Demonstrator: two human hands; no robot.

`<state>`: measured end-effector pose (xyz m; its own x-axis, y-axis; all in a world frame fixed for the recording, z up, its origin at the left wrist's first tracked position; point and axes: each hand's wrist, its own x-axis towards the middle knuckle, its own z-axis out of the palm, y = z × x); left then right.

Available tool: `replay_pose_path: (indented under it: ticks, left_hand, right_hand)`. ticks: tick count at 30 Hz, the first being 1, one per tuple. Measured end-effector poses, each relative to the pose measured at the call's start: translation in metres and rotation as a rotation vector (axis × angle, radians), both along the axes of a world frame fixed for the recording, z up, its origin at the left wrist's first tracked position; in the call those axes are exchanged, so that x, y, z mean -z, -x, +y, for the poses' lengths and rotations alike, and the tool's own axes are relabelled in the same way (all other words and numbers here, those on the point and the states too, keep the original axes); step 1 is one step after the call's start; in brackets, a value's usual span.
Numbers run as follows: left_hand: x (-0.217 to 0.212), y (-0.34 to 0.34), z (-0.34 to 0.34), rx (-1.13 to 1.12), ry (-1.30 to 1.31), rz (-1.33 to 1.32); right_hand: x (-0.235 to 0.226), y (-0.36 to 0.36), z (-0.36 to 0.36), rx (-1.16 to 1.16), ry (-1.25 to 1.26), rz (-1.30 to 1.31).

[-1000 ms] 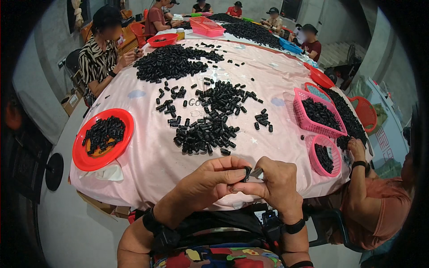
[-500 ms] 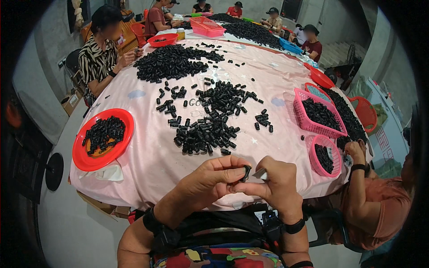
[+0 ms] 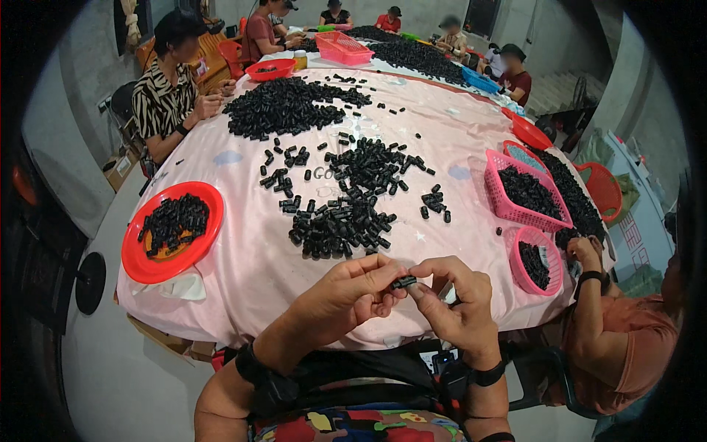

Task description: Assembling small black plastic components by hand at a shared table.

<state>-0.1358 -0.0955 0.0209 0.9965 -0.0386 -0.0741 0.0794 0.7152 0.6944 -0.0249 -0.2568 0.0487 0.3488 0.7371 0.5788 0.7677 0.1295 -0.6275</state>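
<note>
Piece (image 3: 403, 282), black and small — pinched by left hand (image 3: 346, 293), right hand (image 3: 460, 300) — above pink tablecloth (image 3: 460, 239).

Grey walls (image 3: 70, 103) and a pale floor (image 3: 121, 361) surround a pink-covered table (image 3: 250, 258).

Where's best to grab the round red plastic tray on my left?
Probably hold the tray by its near right rim, coming from the right with the left hand, once free: that edge is bare and faces the hand, while black cylindrical pieces heap the middle.
</note>
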Motion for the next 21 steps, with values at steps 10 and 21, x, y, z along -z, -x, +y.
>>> replay_pose_path:
  ticks: [10, 21]
  left_hand:
    - [0.004, 0.000, -0.001, -0.071, -0.082, -0.214]
    - [0.005, -0.002, -0.008, -0.119, -0.135, -0.160]
  right_hand:
    - [0.004, 0.007, 0.002, 0.117, -0.063, -0.004]
    - [0.002, 0.011, 0.003, 0.108, -0.062, -0.115]
